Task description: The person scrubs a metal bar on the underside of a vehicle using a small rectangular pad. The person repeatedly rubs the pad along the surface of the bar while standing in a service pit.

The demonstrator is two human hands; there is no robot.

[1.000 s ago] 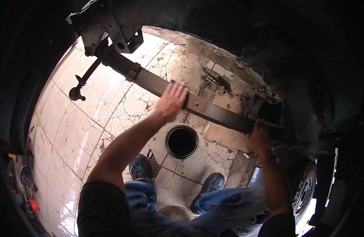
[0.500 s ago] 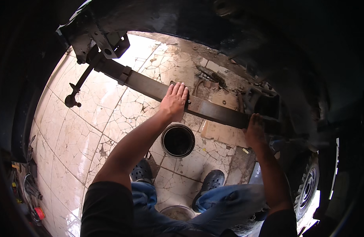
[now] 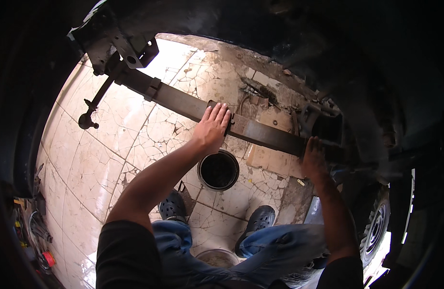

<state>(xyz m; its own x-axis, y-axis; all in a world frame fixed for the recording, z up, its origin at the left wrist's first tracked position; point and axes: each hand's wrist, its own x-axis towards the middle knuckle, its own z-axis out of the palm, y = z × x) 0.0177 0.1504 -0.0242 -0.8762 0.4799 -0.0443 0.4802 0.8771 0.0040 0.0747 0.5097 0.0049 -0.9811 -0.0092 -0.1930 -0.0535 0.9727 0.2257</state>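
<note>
A dark leaf spring runs slantwise under the vehicle body, with a metal clip around it left of middle. My left hand lies on the spring's middle, fingers stretched out over its flat face beside a small dark plate and bolt end. Farther right, my right hand touches the spring near its right end; its fingers reach up over the edge, dim against the shadow. At the spring's left end, a bracket hangs from the body, and a rod with a ball joint slants down beside it.
Below the spring stands a round dark container on cracked tiles. A second round vessel sits between my feet. Cardboard lies under the spring. A tyre stands at right, and tools lie at far left.
The view has shifted slightly. My right hand has moved a little to the right along the spring; my left hand stays on the spring's middle.
</note>
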